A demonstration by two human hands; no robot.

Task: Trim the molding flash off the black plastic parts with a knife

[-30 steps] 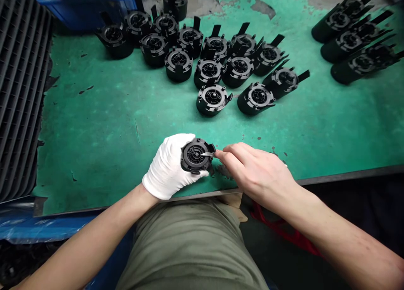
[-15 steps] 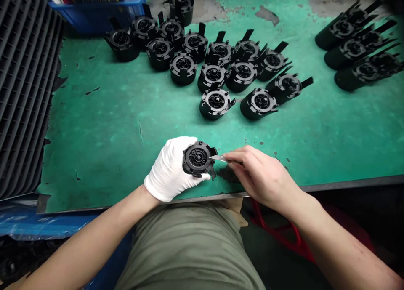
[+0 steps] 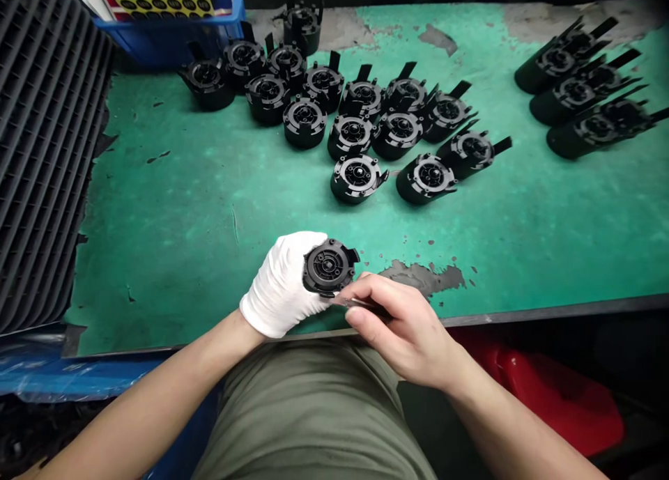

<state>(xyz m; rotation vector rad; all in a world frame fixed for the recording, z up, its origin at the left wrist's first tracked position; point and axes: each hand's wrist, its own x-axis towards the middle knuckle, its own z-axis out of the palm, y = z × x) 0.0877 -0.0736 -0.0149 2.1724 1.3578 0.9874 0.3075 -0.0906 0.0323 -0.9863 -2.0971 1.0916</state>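
Note:
My left hand (image 3: 285,281), in a white glove, is closed around a round black plastic housing (image 3: 329,265) near the table's front edge. The housing's ribbed face is turned up toward me, with small tabs around its rim. My bare right hand (image 3: 405,323) pinches a small craft knife (image 3: 360,304). The blade points left at the lower right rim of the housing, close to the gloved fingers; whether it touches the plastic I cannot tell. Most of the knife's handle is hidden in my fingers.
Several similar black housings (image 3: 306,122) stand on the green table mat (image 3: 172,236). More black parts (image 3: 569,128) are grouped at the far right. A blue bin (image 3: 167,41) sits at the back left, beside stacked black ribbed trays (image 3: 44,159). Below the edge is a red stool (image 3: 564,403).
My right hand has moved down and left, bringing the blade from the right side of the housing's face to its lower right rim. My left hand keeps its hold.

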